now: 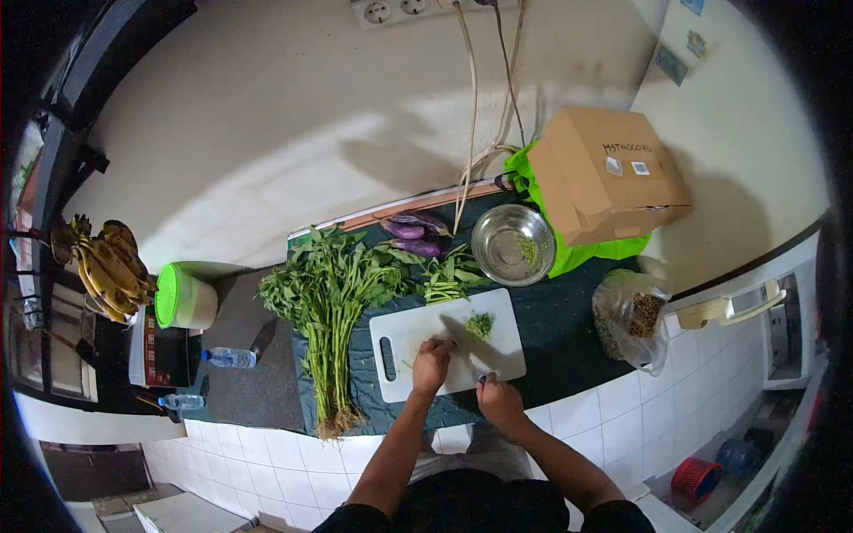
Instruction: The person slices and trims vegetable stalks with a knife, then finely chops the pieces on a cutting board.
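Observation:
On the white cutting board (413, 333), the fingers of my left hand (431, 366) are bent together near the middle; what they hold, if anything, is too small to make out. My right hand (499, 400) is closed around the dark handle of a knife (464, 342) at the board's front edge. The blade points away from me, up and left. Chopped green pieces (480, 325) lie just beyond the blade. Behind the board is a bunch of cut green stems (444, 289). A large bundle of leafy greens (333, 302) with roots lies left of the board.
A steel bowl (505, 233) holds some green pieces behind the board. Purple eggplants (413, 238) lie near the wall. A cardboard box (609, 178) stands back right, a plastic bag (622, 320) right. At left are a green-lidded tub (187, 298), a bottle (229, 357) and bananas (108, 275).

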Demonstrator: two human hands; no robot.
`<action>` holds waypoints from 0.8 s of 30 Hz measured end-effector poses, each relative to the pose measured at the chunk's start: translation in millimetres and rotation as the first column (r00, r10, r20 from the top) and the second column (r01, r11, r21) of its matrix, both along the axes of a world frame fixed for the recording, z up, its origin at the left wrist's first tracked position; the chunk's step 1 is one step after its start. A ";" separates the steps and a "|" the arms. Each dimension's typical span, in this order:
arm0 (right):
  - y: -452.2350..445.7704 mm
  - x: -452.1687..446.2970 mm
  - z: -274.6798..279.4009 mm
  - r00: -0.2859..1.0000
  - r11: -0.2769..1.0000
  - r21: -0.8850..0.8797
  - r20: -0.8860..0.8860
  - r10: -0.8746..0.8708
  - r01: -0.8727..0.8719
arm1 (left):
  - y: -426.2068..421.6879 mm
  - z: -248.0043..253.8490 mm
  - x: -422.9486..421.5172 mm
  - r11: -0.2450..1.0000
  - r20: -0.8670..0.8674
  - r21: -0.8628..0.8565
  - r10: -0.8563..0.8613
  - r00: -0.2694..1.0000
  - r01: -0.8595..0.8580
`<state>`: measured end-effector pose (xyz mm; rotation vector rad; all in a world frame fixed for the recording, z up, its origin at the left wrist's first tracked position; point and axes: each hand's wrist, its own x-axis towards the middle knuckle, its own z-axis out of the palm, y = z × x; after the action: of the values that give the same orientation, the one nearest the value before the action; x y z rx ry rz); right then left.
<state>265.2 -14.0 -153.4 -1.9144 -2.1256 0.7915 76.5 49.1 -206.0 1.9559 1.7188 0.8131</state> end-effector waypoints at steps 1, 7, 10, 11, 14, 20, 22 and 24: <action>-0.6 0.0 -2.6 1.000 1.000 0.000 0.002 -0.003 0.003 | 0.8 -4.9 -1.6 1.000 0.002 0.000 -0.003 1.000 0.003; -3.7 -5.6 -4.1 0.996 0.996 0.080 0.086 0.039 -0.046 | 0.2 -6.1 -5.9 0.993 0.060 0.015 -0.116 0.991 0.115; -4.5 -7.0 0.9 0.998 0.999 -0.018 0.036 0.050 -0.050 | -1.6 -1.2 -4.0 0.995 0.033 -0.035 -0.089 0.996 0.090; -5.3 -7.6 0.0 0.998 0.999 -0.010 0.033 0.050 -0.050 | -1.0 0.1 -3.5 0.995 0.054 -0.029 -0.093 0.994 0.095; -9.7 -8.2 -14.7 0.999 0.999 0.008 0.018 0.051 -0.051 | -0.8 -1.5 -3.7 0.995 0.072 -0.025 -0.090 0.993 0.092; 14.8 -18.9 -59.9 0.996 0.993 0.076 0.018 0.087 -0.088 | -2.1 -3.2 -3.7 0.997 0.134 -0.034 -0.062 0.989 0.067; 27.8 -27.3 -54.4 0.997 0.997 0.027 0.016 0.075 -0.075 | -2.1 -3.1 -3.7 0.997 0.166 -0.037 -0.064 0.984 0.071; 33.8 -33.2 -45.1 1.000 0.993 -0.120 0.020 -0.013 0.016 | -1.5 -1.5 -4.5 0.996 0.168 -0.039 -0.075 0.983 0.083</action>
<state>231.9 19.8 -198.5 -2.0014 -2.1173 0.9218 72.0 47.6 -207.5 1.8574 1.5408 0.8738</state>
